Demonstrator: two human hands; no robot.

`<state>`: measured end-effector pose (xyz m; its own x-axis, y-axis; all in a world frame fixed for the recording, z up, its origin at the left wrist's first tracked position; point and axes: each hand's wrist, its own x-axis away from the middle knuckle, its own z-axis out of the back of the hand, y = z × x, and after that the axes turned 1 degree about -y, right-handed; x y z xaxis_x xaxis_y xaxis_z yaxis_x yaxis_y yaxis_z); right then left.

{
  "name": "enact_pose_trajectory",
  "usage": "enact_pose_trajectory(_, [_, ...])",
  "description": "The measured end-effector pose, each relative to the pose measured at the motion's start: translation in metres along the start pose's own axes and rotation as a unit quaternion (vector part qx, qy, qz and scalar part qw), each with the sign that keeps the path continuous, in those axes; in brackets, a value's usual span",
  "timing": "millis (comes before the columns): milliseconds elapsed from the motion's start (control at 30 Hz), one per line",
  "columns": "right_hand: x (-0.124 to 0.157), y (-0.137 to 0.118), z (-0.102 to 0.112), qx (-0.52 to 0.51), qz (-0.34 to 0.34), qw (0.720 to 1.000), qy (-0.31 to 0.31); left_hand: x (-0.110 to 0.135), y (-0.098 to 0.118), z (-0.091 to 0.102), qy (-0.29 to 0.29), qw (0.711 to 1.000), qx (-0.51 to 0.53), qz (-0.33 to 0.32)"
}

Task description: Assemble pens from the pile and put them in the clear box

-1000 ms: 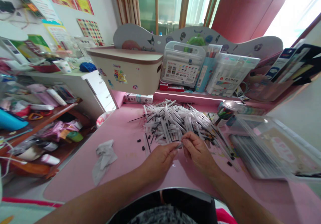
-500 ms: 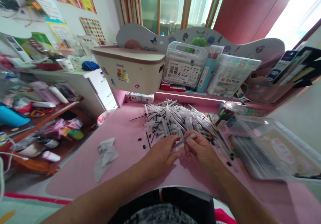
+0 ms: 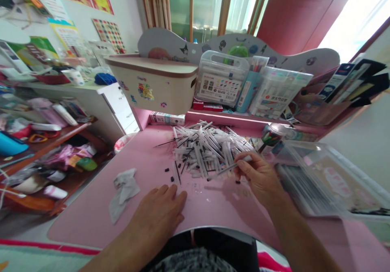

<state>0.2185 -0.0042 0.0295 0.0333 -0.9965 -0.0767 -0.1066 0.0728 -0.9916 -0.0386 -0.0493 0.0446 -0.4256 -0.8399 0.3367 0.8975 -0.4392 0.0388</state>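
Observation:
My right hand [image 3: 258, 176] pinches a slim, translucent pen [image 3: 223, 171] between thumb and fingers. The pen slants down to the left, its dark tip over the table. Beneath the fingers is a small black cap [image 3: 237, 182]. Flat on the pink tabletop rests my left hand [image 3: 161, 209], fingers out and holding nothing. Beyond both hands spreads a heap of clear and white pen parts [image 3: 210, 144] with dark thin refills among them. Two more black caps [image 3: 172, 179] lie left of the heap.
At the right stands a clear plastic box [image 3: 307, 199] with many dark-filled pens in it. A crumpled tissue [image 3: 123, 191] lies at left. Behind the heap, a shelf carries a lidded cream bin [image 3: 155, 89], marker cases [image 3: 222, 79] and a pen holder [image 3: 324, 105].
My hands have come apart. The left let go of the pen and moved left and down to the table; the right moved right, still holding the pen.

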Motion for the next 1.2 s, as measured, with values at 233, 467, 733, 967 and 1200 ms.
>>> enact_pose_trajectory(233, [0.013,-0.025,0.001,0.039,0.036,0.997,0.055,-0.01,-0.003,-0.015,0.055,0.998,-0.035,-0.003])
enact_pose_trajectory(467, [0.014,-0.033,0.013,0.02,0.055,0.995,0.079,-0.013,-0.003,-0.023,0.092,0.995,-0.044,-0.002])
enact_pose_trajectory(733, [0.031,-0.029,0.021,0.224,-0.004,0.972,-0.067,-0.006,-0.015,-0.044,0.229,0.971,-0.016,-0.063])
enact_pose_trajectory(967, [0.057,0.003,0.015,0.481,-0.003,0.865,-0.144,0.023,-0.071,-0.052,0.356,0.933,-0.022,0.04])
enact_pose_trajectory(1200, [0.059,0.009,0.015,0.537,-0.018,0.824,-0.18,0.037,-0.104,-0.085,0.288,0.948,0.009,0.134])
